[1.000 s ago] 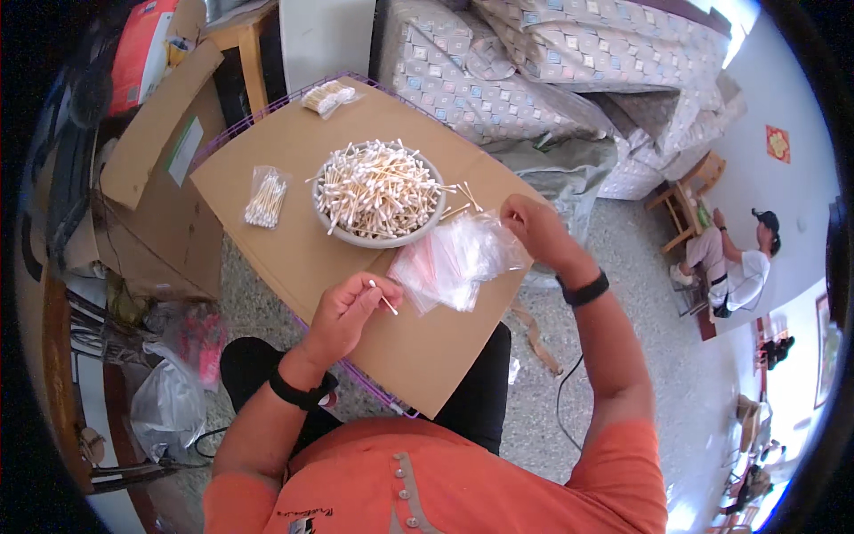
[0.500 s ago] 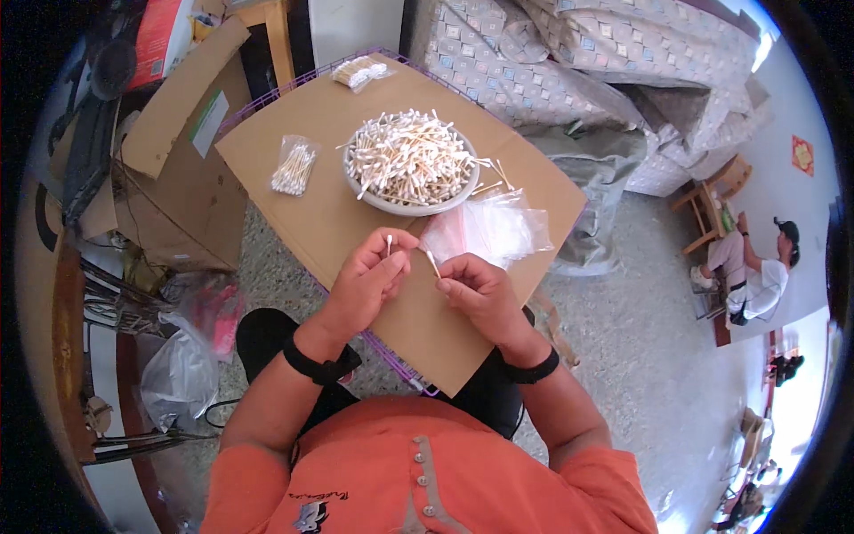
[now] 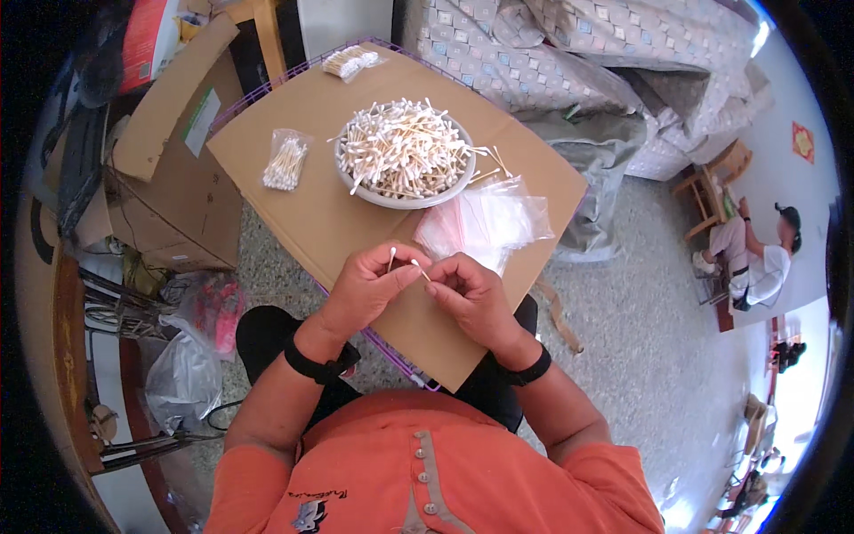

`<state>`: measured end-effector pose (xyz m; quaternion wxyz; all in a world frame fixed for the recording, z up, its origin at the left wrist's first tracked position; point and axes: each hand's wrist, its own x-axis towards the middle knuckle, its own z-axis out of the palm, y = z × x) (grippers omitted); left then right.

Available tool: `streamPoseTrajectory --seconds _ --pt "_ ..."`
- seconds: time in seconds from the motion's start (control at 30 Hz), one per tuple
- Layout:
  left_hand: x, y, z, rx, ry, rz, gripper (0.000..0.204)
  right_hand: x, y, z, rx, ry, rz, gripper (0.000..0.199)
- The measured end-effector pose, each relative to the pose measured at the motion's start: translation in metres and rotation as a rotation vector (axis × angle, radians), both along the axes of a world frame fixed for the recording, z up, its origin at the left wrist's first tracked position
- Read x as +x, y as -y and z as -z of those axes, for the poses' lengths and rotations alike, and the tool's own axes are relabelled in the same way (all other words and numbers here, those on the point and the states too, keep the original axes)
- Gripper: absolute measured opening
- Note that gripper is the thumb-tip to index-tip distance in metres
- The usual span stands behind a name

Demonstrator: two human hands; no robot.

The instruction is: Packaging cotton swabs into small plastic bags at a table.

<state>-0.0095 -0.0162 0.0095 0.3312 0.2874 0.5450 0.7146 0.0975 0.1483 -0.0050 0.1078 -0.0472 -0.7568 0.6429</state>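
Note:
My left hand (image 3: 369, 289) pinches a cotton swab (image 3: 391, 257), whose white tip points up between the fingers. Close beside it, my right hand (image 3: 467, 298) grips another cotton swab (image 3: 421, 270) near its lower end, the tip at my left thumb. Both hands hang over the near part of a brown cardboard sheet (image 3: 356, 227). Beyond them stands a round grey bowl (image 3: 405, 203) heaped with cotton swabs (image 3: 405, 147). Clear plastic bags (image 3: 498, 222) lie right of the bowl, just past my right hand, and a few loose swabs (image 3: 498, 162) rest by its rim.
Left of the bowl lies a filled bag of swabs (image 3: 286, 162); another filled bag (image 3: 350, 62) is at the far edge. A large cardboard box (image 3: 178, 196) stands left. Covered furniture (image 3: 534, 71) is behind. A seated person (image 3: 756, 267) is at far right.
My right hand has moved slightly left, bringing its swab against my left hand's fingertips. The bowl and sheet appear a little higher and farther left in the picture.

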Motion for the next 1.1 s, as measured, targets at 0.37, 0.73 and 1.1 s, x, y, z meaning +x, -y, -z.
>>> streamPoseTrajectory --seconds 0.37,0.73,1.1 --pt "0.002 -0.002 0.002 0.018 -0.088 -0.101 0.011 0.002 0.003 -0.011 0.211 -0.074 0.06 0.01" --pt "-0.001 0.004 0.005 -0.043 0.027 -0.037 0.012 0.001 0.001 0.002 0.077 -0.151 0.137 0.008" --pt "0.008 -0.012 0.003 -0.191 -0.656 -0.083 0.013 0.002 -0.003 0.001 0.058 -0.223 0.059 0.009"
